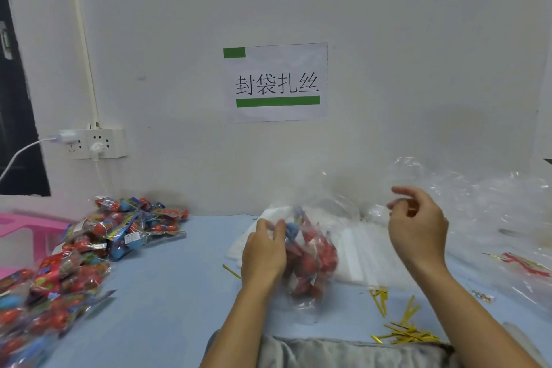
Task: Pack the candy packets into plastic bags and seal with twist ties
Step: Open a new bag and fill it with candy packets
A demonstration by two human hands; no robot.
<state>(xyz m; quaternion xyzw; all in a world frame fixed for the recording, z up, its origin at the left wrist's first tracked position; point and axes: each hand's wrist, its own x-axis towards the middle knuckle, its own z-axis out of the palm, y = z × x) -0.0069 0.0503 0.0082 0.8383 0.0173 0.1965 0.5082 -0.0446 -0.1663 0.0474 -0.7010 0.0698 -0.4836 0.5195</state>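
A clear plastic bag [325, 209] holding red and blue candy packets [312, 260] stands on the blue table in front of me. My left hand [264, 251] grips the bag's left side with fingers curled round it. My right hand [418, 227] is raised to the right of the bag, fingers loosely curled; whether it pinches the bag's film is blurred. Gold twist ties [406, 333] lie scattered near the front right. A heap of loose candy packets [89, 248] covers the left of the table.
A stack of flat empty bags [364, 254] lies behind the filled bag. Crumpled clear plastic [490, 203] piles up at the right. A pink bin [27, 233] sits at the far left. A wall socket [92, 143] and a paper sign [276, 82] hang on the wall.
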